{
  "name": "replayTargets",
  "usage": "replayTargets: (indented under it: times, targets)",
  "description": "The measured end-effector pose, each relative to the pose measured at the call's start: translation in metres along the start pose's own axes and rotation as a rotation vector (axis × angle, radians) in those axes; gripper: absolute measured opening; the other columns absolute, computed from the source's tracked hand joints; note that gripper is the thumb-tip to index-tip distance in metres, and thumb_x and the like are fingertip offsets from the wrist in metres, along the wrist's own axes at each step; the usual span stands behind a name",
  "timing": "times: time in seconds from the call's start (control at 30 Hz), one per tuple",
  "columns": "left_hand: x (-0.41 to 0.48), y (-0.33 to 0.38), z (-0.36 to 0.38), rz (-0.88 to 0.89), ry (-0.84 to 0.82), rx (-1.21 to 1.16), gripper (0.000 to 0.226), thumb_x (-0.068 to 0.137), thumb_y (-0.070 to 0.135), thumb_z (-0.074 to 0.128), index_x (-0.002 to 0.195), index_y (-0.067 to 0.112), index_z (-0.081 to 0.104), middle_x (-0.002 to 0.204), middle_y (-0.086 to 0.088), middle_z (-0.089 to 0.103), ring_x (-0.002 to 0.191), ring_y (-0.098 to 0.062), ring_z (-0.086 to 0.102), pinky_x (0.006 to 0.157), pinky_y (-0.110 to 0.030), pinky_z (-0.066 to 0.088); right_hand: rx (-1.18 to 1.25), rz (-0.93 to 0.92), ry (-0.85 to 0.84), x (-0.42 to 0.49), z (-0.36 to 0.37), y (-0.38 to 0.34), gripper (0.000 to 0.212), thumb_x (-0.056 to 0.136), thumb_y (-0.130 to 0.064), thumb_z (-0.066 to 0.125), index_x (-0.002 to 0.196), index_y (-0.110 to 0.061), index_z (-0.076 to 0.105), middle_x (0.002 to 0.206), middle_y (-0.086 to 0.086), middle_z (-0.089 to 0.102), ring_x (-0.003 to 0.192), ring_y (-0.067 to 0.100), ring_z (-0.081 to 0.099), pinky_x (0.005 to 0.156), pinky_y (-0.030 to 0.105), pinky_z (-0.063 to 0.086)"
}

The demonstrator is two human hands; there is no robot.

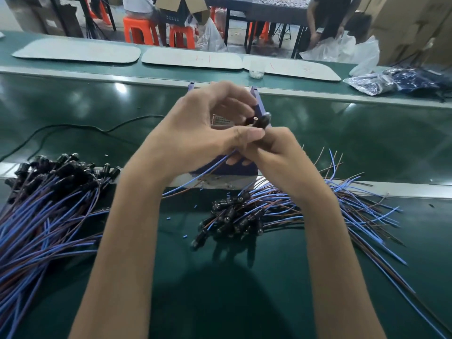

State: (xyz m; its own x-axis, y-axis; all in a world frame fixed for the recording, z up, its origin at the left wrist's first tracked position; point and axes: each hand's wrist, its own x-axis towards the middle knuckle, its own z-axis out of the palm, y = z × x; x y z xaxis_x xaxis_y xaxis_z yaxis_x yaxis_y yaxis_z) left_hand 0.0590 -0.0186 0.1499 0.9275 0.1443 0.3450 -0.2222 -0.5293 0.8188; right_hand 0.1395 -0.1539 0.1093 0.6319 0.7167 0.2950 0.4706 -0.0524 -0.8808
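Observation:
Both my hands meet above the green bench at centre. My left hand (208,126) curls its fingers round a small black connector (254,121) with a gold centre, thumb pressed against my right hand. My right hand (274,152) grips the same part from below, beside a dark round cap (266,117). A blue and a brown wire (195,178) trail down and left from the held part. A purple fixture (258,104) stands right behind my hands, mostly hidden.
A heap of black connectors with blue and brown wires (44,209) lies at left, a second heap (244,216) below my right wrist. A black cable (73,129) crosses the belt. White mats (78,51), a small cup (256,69) and plastic bags (396,80) sit farther back. People and orange stools stand beyond.

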Motion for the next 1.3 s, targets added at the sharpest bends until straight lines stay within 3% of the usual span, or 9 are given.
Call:
replayTargets:
  times: [0.13,0.3,0.4,0.6,0.73,0.8,0.97,1.17,1.3]
  targets:
    - [-0.002,-0.022,-0.014,-0.251,-0.024,0.241,0.039,0.07,0.052,0.072,0.099,0.028,0.066,0.071,0.007,0.067,0.07,-0.007,0.063,0.071,-0.023,0.049,0.075,0.024,0.202,0.002,-0.009,0.0,0.023,0.099,-0.013,0.05,0.085,-0.007,0.068,0.081,0.005,0.072,0.071,0.014,0.07,0.065,0.018,0.051]
    - [-0.003,-0.042,-0.015,-0.515,-0.379,0.275,0.033,0.076,0.053,0.067,0.094,0.026,0.067,0.067,0.004,0.073,0.062,-0.008,0.069,0.076,-0.028,0.05,0.327,-0.007,0.184,-0.004,-0.019,-0.005,0.041,0.102,-0.026,0.038,0.081,-0.006,0.066,0.086,0.008,0.074,0.073,0.019,0.071,0.067,0.021,0.054]
    - [-0.005,-0.049,-0.017,-0.59,-0.499,0.317,0.026,0.084,0.046,0.065,0.088,0.021,0.068,0.071,0.002,0.075,0.068,-0.011,0.072,0.082,-0.027,0.053,0.557,-0.07,0.168,-0.006,-0.025,-0.009,0.054,0.103,-0.028,0.028,0.075,-0.011,0.07,0.082,0.009,0.074,0.07,0.019,0.069,0.067,0.023,0.055]
    - [-0.007,-0.05,-0.026,-0.521,-0.423,0.268,0.03,0.091,0.039,0.059,0.079,0.012,0.067,0.072,-0.001,0.075,0.072,-0.017,0.072,0.089,-0.037,0.055,0.654,0.01,0.255,-0.008,-0.034,-0.008,0.053,0.103,-0.032,0.026,0.065,-0.015,0.059,0.083,0.006,0.072,0.094,0.022,0.066,0.083,0.035,0.05]
    - [-0.009,-0.039,-0.026,-0.432,-0.424,0.336,0.023,0.087,0.045,0.059,0.081,0.025,0.069,0.074,0.009,0.073,0.073,-0.009,0.067,0.088,-0.042,0.054,0.966,0.084,0.284,-0.007,-0.031,-0.013,0.042,0.101,-0.025,0.034,0.064,-0.012,0.048,0.053,-0.002,0.043,0.049,0.011,0.045,0.056,0.025,0.05]
    - [-0.01,-0.033,-0.029,-0.391,-0.437,0.378,0.021,0.083,0.052,0.058,0.081,0.034,0.069,0.07,0.018,0.068,0.069,-0.002,0.061,0.078,-0.033,0.051,0.868,0.147,0.318,-0.005,-0.029,-0.013,0.039,0.1,-0.021,0.037,0.063,-0.012,0.048,0.052,-0.005,0.034,0.042,0.006,0.028,0.039,0.017,0.033]
    - [-0.016,-0.015,-0.039,-0.292,-0.395,0.373,0.05,0.06,0.073,0.046,0.081,0.037,0.073,0.073,0.015,0.065,0.07,-0.001,0.057,0.07,-0.02,0.043,0.477,0.265,0.252,-0.003,-0.021,-0.009,0.035,0.096,-0.018,0.053,0.064,-0.01,0.064,0.054,-0.007,0.041,0.04,0.002,0.022,0.033,0.012,0.017]
    - [-0.011,-0.008,-0.022,-0.148,-0.389,0.268,0.028,0.077,0.05,0.062,0.076,0.026,0.077,0.079,-0.002,0.07,0.083,-0.024,0.065,0.085,-0.047,0.051,0.226,0.364,0.079,-0.003,-0.009,-0.008,0.024,0.091,-0.032,0.061,0.08,-0.015,0.074,0.069,-0.006,0.067,0.043,0.001,0.036,0.037,0.008,0.023]
    - [-0.003,-0.019,-0.004,-0.172,-0.524,0.296,0.019,0.086,0.033,0.067,0.081,0.017,0.075,0.082,-0.015,0.069,0.085,-0.034,0.061,0.082,-0.048,0.051,0.241,0.357,0.118,-0.003,-0.009,-0.007,0.023,0.092,-0.026,0.061,0.08,-0.011,0.074,0.073,-0.001,0.07,0.046,0.002,0.038,0.038,0.008,0.026]
